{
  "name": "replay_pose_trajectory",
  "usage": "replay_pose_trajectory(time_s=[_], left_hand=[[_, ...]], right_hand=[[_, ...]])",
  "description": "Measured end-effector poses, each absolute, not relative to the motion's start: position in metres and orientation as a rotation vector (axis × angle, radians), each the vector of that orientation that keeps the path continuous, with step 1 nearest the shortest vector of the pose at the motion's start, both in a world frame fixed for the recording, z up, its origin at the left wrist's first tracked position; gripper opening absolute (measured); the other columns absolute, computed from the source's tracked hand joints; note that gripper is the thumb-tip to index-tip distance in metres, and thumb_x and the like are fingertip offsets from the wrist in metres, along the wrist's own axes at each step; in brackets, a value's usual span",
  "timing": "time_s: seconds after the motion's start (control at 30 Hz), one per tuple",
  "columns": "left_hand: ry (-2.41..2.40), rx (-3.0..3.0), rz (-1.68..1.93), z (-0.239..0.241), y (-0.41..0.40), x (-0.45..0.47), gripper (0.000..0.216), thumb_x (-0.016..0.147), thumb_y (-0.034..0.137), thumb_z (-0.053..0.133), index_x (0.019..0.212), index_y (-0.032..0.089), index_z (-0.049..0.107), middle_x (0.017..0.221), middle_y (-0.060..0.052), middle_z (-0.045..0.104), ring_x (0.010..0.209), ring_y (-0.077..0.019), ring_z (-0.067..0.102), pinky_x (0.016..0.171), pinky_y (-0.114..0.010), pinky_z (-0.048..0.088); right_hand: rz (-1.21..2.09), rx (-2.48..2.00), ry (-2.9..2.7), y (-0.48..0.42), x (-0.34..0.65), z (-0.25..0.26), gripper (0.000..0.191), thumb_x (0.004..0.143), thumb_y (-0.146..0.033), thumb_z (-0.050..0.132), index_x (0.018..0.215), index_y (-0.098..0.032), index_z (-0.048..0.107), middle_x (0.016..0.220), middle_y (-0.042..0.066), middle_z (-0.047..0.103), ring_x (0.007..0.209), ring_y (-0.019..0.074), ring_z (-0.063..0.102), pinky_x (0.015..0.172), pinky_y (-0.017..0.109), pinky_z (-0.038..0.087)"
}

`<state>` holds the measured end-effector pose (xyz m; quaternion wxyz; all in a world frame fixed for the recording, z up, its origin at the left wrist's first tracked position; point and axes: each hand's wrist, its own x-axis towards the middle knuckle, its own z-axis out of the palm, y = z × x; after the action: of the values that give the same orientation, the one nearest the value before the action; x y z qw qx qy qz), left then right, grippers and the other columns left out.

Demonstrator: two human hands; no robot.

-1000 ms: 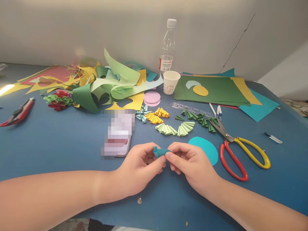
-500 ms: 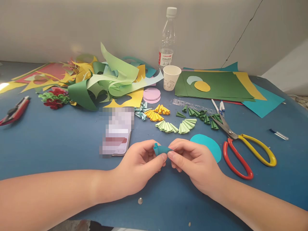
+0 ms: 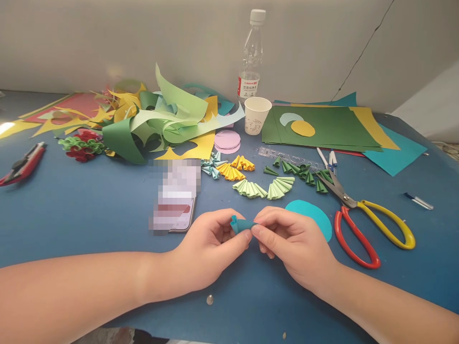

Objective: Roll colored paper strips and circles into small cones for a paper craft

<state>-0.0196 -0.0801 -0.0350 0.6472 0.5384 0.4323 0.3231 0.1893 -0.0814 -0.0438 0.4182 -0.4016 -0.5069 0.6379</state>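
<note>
A small rolled teal paper cone (image 3: 239,224) is pinched between both my hands just above the blue table (image 3: 89,210). My left hand (image 3: 210,246) grips its wide curled end with thumb and fingers closed. My right hand (image 3: 287,241) pinches the narrow tip with closed fingers. A flat teal paper circle (image 3: 315,217) lies right behind my right hand. Rows of finished cones in light green (image 3: 263,188), yellow (image 3: 234,168), dark green (image 3: 303,173) and pale blue (image 3: 211,167) lie farther back.
Red-and-yellow scissors (image 3: 362,222) lie at the right, a phone (image 3: 175,203) left of my hands. Behind are a heap of paper scraps (image 3: 161,124), a paper cup (image 3: 256,114), a water bottle (image 3: 251,57), stacked coloured sheets (image 3: 333,126), a ruler (image 3: 283,156), pens and a red cutter (image 3: 21,165).
Both hands keep their pinch on the teal cone; the fingers have shifted slightly along it. The view has tilted a little, nothing else on the table moved.
</note>
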Motion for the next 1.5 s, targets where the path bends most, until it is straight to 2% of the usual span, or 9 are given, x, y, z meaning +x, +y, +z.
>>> replay_pose_trajectory(time_s=[0.17,0.3,0.4,0.5,0.73,0.93,1.1,1.3,1.5], left_hand=[[0.909,1.137,0.746,-0.0303,-0.0795,-0.0171,0.017,0.090,0.025,0.086,0.089,0.019,0.070,0.073,0.004,0.065,0.067,-0.0089,0.055,0.061,-0.022,0.048],[0.915,1.138,0.767,-0.0331,-0.0808,-0.0172,0.019,0.098,0.034,0.078,0.092,0.018,0.069,0.078,0.001,0.068,0.071,-0.0105,0.059,0.064,-0.023,0.051],[0.946,1.165,0.754,-0.0347,-0.0809,-0.0178,0.023,0.101,0.039,0.074,0.094,0.018,0.069,0.079,-0.001,0.069,0.071,-0.0114,0.058,0.061,-0.023,0.048],[0.957,1.180,0.758,-0.0339,-0.0801,-0.0177,0.021,0.101,0.036,0.073,0.092,0.017,0.069,0.076,0.001,0.066,0.068,-0.0105,0.055,0.059,-0.023,0.046],[0.867,1.142,0.822,-0.0338,-0.0805,-0.0172,0.016,0.103,0.028,0.072,0.090,0.018,0.069,0.077,0.003,0.063,0.073,-0.0086,0.057,0.068,-0.020,0.050],[0.848,1.168,0.805,-0.0332,-0.0805,-0.0185,0.015,0.104,0.026,0.069,0.090,0.019,0.069,0.074,0.004,0.058,0.070,-0.0087,0.054,0.065,-0.020,0.048],[0.897,1.198,0.768,-0.0337,-0.0797,-0.0198,0.018,0.103,0.030,0.071,0.090,0.018,0.068,0.075,0.003,0.061,0.068,-0.0093,0.052,0.062,-0.022,0.044],[0.830,1.163,0.818,-0.0354,-0.0810,-0.0181,0.018,0.102,0.028,0.073,0.087,0.018,0.068,0.079,0.001,0.065,0.073,-0.0100,0.058,0.068,-0.023,0.050],[0.874,1.173,0.834,-0.0380,-0.0814,-0.0185,0.015,0.100,0.027,0.075,0.089,0.018,0.074,0.081,-0.001,0.070,0.076,-0.0111,0.058,0.069,-0.024,0.049]], right_hand=[[1.566,-0.956,-1.335,-0.0823,0.1911,-0.0468,0.018,0.100,-0.032,0.083,0.088,-0.021,0.077,0.086,0.002,0.068,0.064,0.0096,0.063,0.055,0.021,0.053],[1.512,-0.930,-1.368,-0.0820,0.1899,-0.0459,0.019,0.103,-0.032,0.080,0.088,-0.021,0.075,0.087,0.002,0.069,0.065,0.0091,0.063,0.056,0.021,0.053],[1.484,-0.916,-1.397,-0.0815,0.1884,-0.0459,0.017,0.104,-0.030,0.079,0.089,-0.022,0.076,0.088,0.001,0.070,0.066,0.0089,0.063,0.057,0.020,0.054],[1.448,-0.917,-1.419,-0.0809,0.1875,-0.0463,0.014,0.104,-0.028,0.079,0.091,-0.023,0.078,0.089,0.002,0.071,0.068,0.0091,0.064,0.059,0.020,0.054],[1.397,-0.831,-1.446,-0.0797,0.1878,-0.0450,0.010,0.104,-0.020,0.076,0.095,-0.024,0.080,0.094,0.003,0.072,0.069,0.0093,0.065,0.058,0.020,0.054],[1.390,-0.858,-1.442,-0.0798,0.1887,-0.0442,0.012,0.103,-0.020,0.077,0.092,-0.023,0.080,0.091,0.003,0.072,0.067,0.0090,0.064,0.057,0.021,0.054],[1.482,-0.874,-1.373,-0.0792,0.1892,-0.0442,0.012,0.100,-0.022,0.081,0.088,-0.021,0.080,0.088,0.003,0.071,0.063,0.0089,0.064,0.054,0.020,0.054],[1.526,-0.843,-1.329,-0.0788,0.1880,-0.0410,0.013,0.098,-0.020,0.082,0.086,-0.021,0.079,0.084,0.002,0.070,0.060,0.0086,0.063,0.051,0.020,0.053],[1.424,-0.858,-1.392,-0.0791,0.1867,-0.0420,0.013,0.098,-0.018,0.080,0.086,-0.020,0.077,0.085,0.003,0.072,0.057,0.0085,0.061,0.050,0.021,0.053]])
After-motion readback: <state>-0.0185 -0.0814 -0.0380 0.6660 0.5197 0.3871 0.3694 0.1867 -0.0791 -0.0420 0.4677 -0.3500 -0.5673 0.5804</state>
